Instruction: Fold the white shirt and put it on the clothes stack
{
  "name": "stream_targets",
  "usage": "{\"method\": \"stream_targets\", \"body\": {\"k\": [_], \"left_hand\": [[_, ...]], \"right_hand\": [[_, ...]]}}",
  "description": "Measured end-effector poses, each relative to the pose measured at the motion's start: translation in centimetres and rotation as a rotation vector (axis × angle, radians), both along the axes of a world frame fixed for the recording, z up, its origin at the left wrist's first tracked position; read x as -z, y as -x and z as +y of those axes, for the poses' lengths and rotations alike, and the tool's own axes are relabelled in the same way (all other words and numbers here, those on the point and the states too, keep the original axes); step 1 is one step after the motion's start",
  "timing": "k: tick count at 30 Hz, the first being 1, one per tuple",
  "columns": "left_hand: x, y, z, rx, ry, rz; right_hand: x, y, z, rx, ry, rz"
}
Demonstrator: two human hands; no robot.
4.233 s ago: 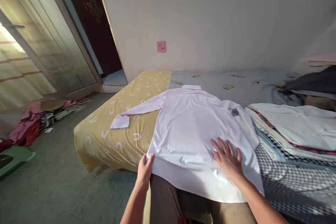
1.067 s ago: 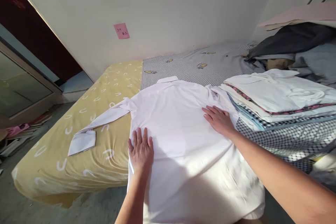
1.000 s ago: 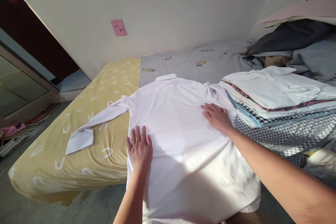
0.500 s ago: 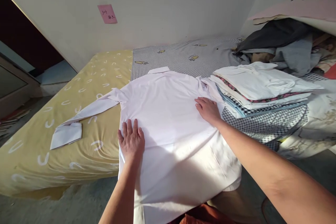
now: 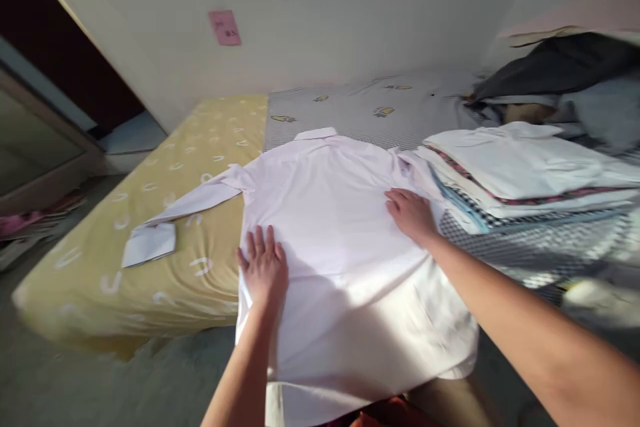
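A white long-sleeved shirt (image 5: 325, 213) lies spread over the bed with its collar at the far end. Its lower part hangs over the near edge towards me. The left sleeve stretches out across the yellow cover, its cuff bent over. My left hand (image 5: 264, 265) rests flat on the shirt's left side, fingers spread. On the right side, below the shoulder, my right hand (image 5: 411, 215) lies flat with its fingers stretched out. Most of the right sleeve is hidden from view.
A stack of folded clothes (image 5: 525, 167) sits right of the shirt. Dark and grey clothes (image 5: 560, 73) are heaped behind it. Beneath lie a yellow cover (image 5: 200, 293) and a checked sheet (image 5: 345, 103). A pink note (image 5: 225, 28) is on the wall.
The view has swung slightly left, so everything appears shifted to the right. Both hands keep about the same places on the shirt.
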State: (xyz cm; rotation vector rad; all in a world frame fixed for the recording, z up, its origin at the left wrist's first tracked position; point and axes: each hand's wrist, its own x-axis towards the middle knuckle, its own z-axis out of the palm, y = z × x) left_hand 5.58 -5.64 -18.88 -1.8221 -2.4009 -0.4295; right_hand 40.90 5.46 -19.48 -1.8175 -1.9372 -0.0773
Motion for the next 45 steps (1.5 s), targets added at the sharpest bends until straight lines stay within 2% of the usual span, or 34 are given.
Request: {"method": "stream_targets", "body": {"k": [3,7,10,13,18,24,31,37,45], "left_hand": [[0.7,-0.5,-2.8,0.034,0.039,0.012],[2.5,-1.6,-9.2,0.189,0.049,0.07],[3.2,-2.9,-13.5,0.262,0.045,0.093],[3.2,-3.8,-15.7,0.272,0.025,0.093],[3.1,-3.9,-16.0,0.235,0.022,0.042],[3.2,-2.5,-16.3,0.035,0.075,-0.062],[3.1,-1.8,-17.5,0.012,0.079,-0.048],[3.8,-1.8,-17.7,0.009,0.056,-0.022],[4.5,-2.1,-17.6,-0.028,0.044,0.031]], "right_hand": [[0.5,-0.4,0.1,-0.001,0.005,-0.022],[0.7,-0.7,0.2,-0.02,0.058,-0.053],[0.5,-0.6,0.0,0.013,0.104,-0.069],[0.3,-0.5,-0.2,0.037,0.134,-0.086],[0.3,-0.4,-0.3,0.053,0.157,-0.102],[-0.5,-0.1,-0.6,0.053,0.204,-0.104],[-1.7,0.9,-1.4,0.058,0.215,-0.074],[-2.2,1.1,-1.7,0.065,0.222,-0.07],[-1.7,0.9,-1.7,0.055,0.248,-0.123]]}}
